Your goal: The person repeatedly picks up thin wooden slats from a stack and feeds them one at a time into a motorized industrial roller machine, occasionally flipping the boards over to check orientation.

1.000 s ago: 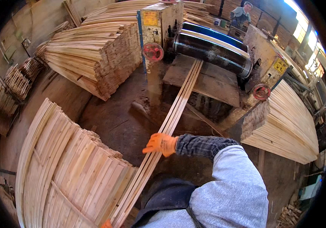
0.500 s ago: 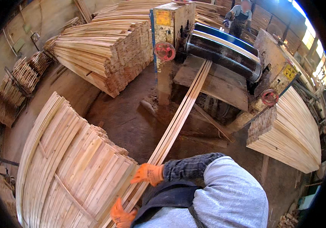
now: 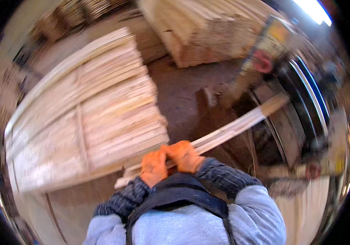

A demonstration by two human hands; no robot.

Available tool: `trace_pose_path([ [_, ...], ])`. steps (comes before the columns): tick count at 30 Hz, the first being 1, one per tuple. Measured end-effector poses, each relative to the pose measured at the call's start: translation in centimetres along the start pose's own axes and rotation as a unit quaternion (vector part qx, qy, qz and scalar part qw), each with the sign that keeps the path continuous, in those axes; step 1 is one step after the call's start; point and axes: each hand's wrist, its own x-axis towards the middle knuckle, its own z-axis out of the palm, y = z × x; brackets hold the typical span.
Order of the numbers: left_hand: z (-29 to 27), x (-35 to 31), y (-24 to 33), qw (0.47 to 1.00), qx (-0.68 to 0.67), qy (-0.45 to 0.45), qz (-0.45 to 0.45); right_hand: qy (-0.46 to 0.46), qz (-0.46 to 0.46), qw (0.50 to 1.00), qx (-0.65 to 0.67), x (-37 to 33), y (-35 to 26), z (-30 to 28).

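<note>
My two hands, in orange gloves with dark knitted sleeves, are side by side at the lower middle. Both my left hand [image 3: 153, 167] and my right hand [image 3: 184, 156] are closed around a bundle of long, narrow wooden boards [image 3: 232, 130]. The boards slant up to the right, toward a machine with black rollers [image 3: 305, 100]. Their near ends stick out past my left hand. Motion blur hides whether the far ends touch the rollers. Close beside my hands lies a large stack of pale boards [image 3: 114, 118], crossed by thin strips.
Another tall timber stack [image 3: 207, 38] stands at the back. A red handwheel [image 3: 262, 61] is on the machine's worn frame, and a second handwheel [image 3: 313, 170] sits lower right. More boards [image 3: 301, 210] lie at the lower right. Brown floor [image 3: 183, 96] shows between the stacks.
The view has swung left, so the machine now appears at the right. My hands, spread apart along the boards before, are now close together with their fingers closed.
</note>
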Motion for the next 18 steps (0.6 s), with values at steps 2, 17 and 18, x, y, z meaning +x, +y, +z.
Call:
trace_pose_path([
  [2, -2.1, 2.1, -0.1, 0.991, -0.103, -0.079, -0.026, 0.02, -0.03, 0.998, -0.057, -1.3, 3.6, -0.6],
  [17, -5.9, -9.9, -21.8, 0.899, -0.051, 0.181, -0.395, -0.209, 0.259, 0.941, 0.056, 4.5, 9.3, -10.1],
  [18, -6.6, -9.8, -23.7, 0.894, -0.005, 0.2, -0.401, -0.155, 0.283, 0.943, 0.082, 8.8, 7.7, -8.8],
])
